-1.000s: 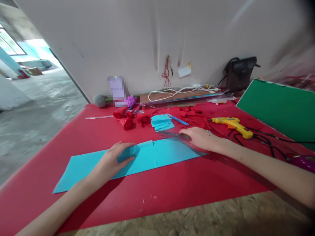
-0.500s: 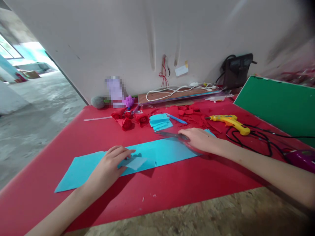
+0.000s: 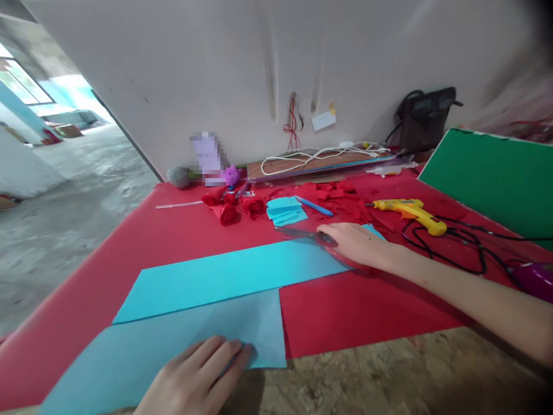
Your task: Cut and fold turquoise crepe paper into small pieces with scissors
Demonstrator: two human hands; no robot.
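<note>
A folded strip of light-blue crepe paper (image 3: 207,279) lies across the red tabletop, with a duller flap of the same paper (image 3: 254,317) spread toward me over the front edge. At the lower edge of that flap is my left hand (image 3: 199,372), its fingers bent together on the paper; its thumb is hard to make out. My right hand (image 3: 356,242) is closed around the red handles of a pair of scissors (image 3: 330,242), which rest over the strip's right part, blades pointing left. Behind the blades sits a small stack of cut blue pieces (image 3: 287,211).
Red paper roses (image 3: 227,213) and a blue pen (image 3: 315,206) lie farther back, near red scraps (image 3: 341,193). A yellow glue gun (image 3: 410,213) with a black cord lies right. A green board (image 3: 488,181) leans behind it. White cable (image 3: 311,158) lies along the wall.
My left hand has come toward me and down, and the paper's upper layer has opened out over the front edge. The right hand and scissors stay put; the view has shifted slightly.
</note>
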